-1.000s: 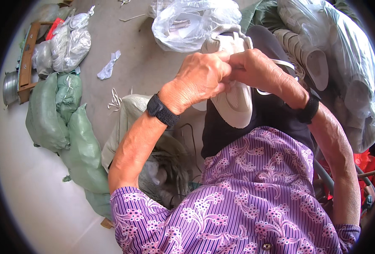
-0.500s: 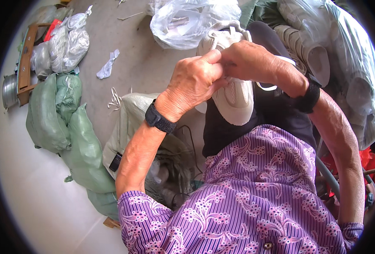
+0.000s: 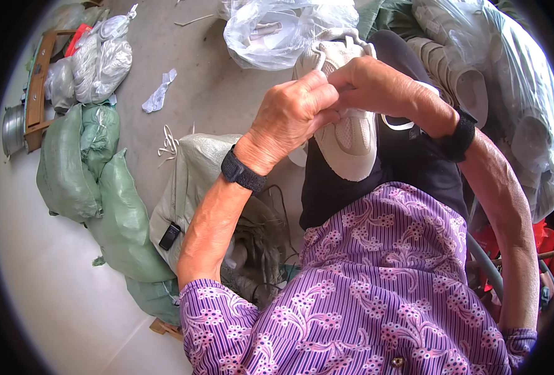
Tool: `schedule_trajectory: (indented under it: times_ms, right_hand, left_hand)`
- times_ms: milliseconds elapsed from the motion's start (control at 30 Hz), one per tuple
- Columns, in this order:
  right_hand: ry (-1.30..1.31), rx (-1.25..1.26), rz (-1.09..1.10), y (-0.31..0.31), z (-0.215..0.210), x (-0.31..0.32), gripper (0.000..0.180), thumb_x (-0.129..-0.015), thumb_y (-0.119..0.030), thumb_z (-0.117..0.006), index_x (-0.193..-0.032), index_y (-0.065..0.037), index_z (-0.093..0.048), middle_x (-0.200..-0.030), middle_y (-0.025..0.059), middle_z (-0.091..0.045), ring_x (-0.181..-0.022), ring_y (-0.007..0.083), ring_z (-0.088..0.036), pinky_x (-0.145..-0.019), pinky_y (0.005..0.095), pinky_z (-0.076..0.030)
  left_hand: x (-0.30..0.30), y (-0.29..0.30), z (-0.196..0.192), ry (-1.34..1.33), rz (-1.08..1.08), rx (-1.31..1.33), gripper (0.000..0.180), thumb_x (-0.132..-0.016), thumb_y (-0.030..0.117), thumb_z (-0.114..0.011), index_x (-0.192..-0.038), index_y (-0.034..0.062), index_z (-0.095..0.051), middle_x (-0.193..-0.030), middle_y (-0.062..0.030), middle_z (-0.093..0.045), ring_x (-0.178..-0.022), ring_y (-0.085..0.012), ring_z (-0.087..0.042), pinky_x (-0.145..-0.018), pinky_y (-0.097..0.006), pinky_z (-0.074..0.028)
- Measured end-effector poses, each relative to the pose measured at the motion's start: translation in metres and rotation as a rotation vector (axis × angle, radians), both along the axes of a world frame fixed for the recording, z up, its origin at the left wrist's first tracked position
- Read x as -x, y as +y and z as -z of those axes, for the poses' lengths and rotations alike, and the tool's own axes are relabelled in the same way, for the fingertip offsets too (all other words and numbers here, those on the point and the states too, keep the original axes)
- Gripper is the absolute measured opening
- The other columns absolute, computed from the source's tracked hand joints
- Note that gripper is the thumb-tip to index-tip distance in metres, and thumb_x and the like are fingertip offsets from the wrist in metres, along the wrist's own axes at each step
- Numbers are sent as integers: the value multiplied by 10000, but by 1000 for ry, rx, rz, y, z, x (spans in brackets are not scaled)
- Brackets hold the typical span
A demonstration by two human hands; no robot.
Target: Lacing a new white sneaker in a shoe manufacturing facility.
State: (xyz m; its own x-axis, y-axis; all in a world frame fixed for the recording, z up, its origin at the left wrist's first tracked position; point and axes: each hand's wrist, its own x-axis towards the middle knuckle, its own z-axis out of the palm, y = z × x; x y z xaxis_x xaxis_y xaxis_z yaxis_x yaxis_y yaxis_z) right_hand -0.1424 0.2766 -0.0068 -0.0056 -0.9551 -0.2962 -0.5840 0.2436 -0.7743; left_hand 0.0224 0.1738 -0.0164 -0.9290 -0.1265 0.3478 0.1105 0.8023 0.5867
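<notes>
An off-white sneaker [image 3: 352,153] lies on my dark-trousered lap, its toe toward me. Over its lacing area, my left hand [image 3: 299,103] and my right hand [image 3: 370,87] meet with thumbs and fingers pinched together. Whatever is between the fingertips is too small and covered to make out. Part of a white band like a shoelace [image 3: 399,125] curves out from under my right hand and wrist. The sneaker's tongue and collar [image 3: 339,37] show beyond my hands, while the middle of its upper is hidden.
A clear plastic bag [image 3: 289,31] with pale pieces inside lies beyond the sneaker. At the right are stacked pale shoes [image 3: 470,90] and plastic-wrapped bundles [image 3: 527,100]. An open woven sack [image 3: 205,162] stands to my left; farther left lie green sacks [image 3: 127,212] and a wooden frame [image 3: 36,94].
Both hands stay pinched over the sneaker. My left hand and wrist have shifted slightly right, and its fingers have turned a little. The sneaker has barely moved.
</notes>
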Motion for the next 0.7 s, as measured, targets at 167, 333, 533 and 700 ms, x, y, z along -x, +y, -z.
schedule_trajectory:
  times_ms: [167,333,533,700]
  right_hand:
    - [-28,-27,33,-1,3,1,226,-743,-264,-691,-903,-105,-711,-782,97,-686,-762,214,-659,-707,348,-504]
    - [132,74,9,1,2,-7,164,-800,-188,-610,-857,-40,-653,-763,158,-651,-750,305,-644,-694,381,-491]
    - [312,107,73,8,4,-17,185,-751,-239,-677,-900,-134,-705,-809,129,-680,-853,313,-657,-745,417,-516]
    - [325,154,129,6,5,-15,168,-756,-218,-658,-892,-135,-711,-790,135,-676,-821,320,-662,-722,416,-527]
  left_hand:
    - [2,-1,0,-33,30,8,264,-632,70,-798,-759,55,-567,-762,-60,-540,-653,-254,-578,-576,-353,-475]
    - [3,-1,3,29,24,-9,275,-630,79,-803,-738,59,-551,-735,-56,-524,-629,-247,-562,-558,-359,-460]
    - [3,2,-2,39,46,8,354,-618,65,-809,-663,55,-458,-706,-55,-478,-579,-246,-502,-527,-358,-430]
    - [3,3,-6,35,53,-38,374,-613,54,-808,-631,56,-434,-696,-53,-465,-569,-248,-491,-521,-356,-418]
